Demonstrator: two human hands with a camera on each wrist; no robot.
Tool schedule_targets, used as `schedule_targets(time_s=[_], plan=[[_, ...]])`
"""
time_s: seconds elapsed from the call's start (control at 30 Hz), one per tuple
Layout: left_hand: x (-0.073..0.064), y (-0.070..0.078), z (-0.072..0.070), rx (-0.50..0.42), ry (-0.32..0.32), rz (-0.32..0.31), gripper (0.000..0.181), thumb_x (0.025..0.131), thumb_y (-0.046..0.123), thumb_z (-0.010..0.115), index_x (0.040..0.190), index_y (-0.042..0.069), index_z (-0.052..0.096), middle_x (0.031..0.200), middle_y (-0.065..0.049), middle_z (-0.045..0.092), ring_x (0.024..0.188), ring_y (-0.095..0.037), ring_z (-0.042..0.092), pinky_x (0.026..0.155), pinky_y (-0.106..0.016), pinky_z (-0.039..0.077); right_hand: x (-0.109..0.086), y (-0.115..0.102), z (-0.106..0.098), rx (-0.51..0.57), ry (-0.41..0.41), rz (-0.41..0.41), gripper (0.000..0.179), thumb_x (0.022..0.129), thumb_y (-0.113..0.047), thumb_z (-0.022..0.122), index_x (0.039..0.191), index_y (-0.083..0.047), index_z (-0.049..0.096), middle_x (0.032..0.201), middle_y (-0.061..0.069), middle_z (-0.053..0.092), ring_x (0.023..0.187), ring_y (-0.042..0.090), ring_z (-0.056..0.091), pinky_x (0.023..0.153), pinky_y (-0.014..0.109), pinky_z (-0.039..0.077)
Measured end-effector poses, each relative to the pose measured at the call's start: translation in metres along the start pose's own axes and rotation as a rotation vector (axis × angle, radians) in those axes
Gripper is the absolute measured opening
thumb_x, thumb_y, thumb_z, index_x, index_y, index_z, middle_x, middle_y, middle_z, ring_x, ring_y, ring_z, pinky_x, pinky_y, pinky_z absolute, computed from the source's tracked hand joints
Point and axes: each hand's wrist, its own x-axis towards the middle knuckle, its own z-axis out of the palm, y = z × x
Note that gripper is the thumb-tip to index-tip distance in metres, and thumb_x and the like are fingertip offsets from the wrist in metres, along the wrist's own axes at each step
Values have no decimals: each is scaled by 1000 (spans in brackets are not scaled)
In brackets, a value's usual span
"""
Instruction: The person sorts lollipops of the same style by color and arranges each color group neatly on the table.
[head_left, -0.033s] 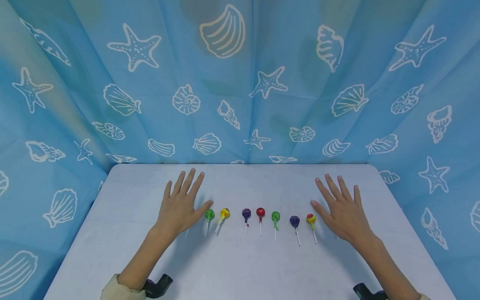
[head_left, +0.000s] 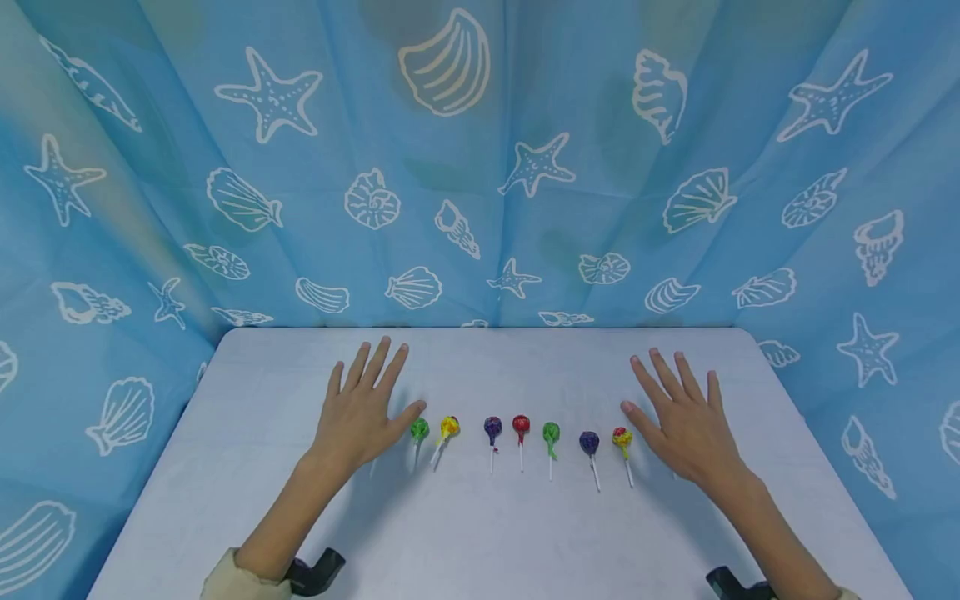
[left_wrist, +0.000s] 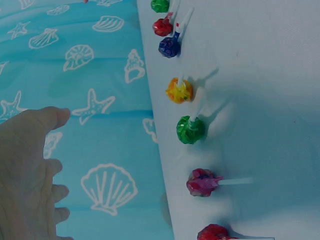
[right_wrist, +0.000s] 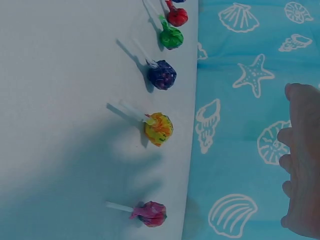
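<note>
Several wrapped lollipops lie in a row across the white table. My left hand [head_left: 356, 421] hovers over the row's left end with fingers spread, holding nothing. Its thumb overlaps a green lollipop [head_left: 420, 429], with a yellow lollipop [head_left: 449, 427] just beyond. A dark purple lollipop [head_left: 492, 427], a red one [head_left: 521, 425] and another green one [head_left: 551, 432] lie mid-row. My right hand [head_left: 690, 433], also spread and holding nothing, is beside a yellow-and-red lollipop [head_left: 622, 438] and a second purple one [head_left: 589, 443]. Wrist views show pink lollipops [left_wrist: 202, 182] [right_wrist: 151, 214] that the hands mostly hide from the head view.
Behind the white table [head_left: 480, 533] hangs a blue curtain [head_left: 315, 208] printed with white shells and starfish. Another red lollipop [left_wrist: 213, 232] shows at the bottom of the left wrist view. A black wrist mount [head_left: 317, 573] is strapped on the left forearm, with a similar one on the right.
</note>
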Motion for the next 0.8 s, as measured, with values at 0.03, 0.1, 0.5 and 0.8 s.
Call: schedule_targets(time_s=[0.03,0.1,0.5,0.8], plan=[[-1,0,0,-1,1,2,82,94,52,61,157,12,30,163,-16,22,150,-37,12,115,-64,12,-1,0,0,0,-1,2,72,98,-45,56,157,-14,31,161,20,24,148,44,10,113,64,-8],[-2,0,0,-2,9,7,81,94,51,61,157,12,31,162,-16,22,149,-37,13,115,-64,13,-2,-1,1,2,4,2,71,97,-44,56,157,-13,32,160,20,24,148,45,11,113,65,-8],[-17,-22,6,-278,23,64,67,95,28,68,152,7,39,153,-21,39,139,-42,36,108,-61,34,-13,0,4,79,47,7,61,96,-32,62,147,-2,45,156,25,31,147,45,15,115,63,3],[-34,-56,30,-561,-89,-6,62,95,14,69,149,3,42,150,-22,43,138,-43,38,107,-61,35,-26,6,3,144,92,0,56,93,-24,69,141,0,52,152,26,38,143,46,26,117,57,13]])
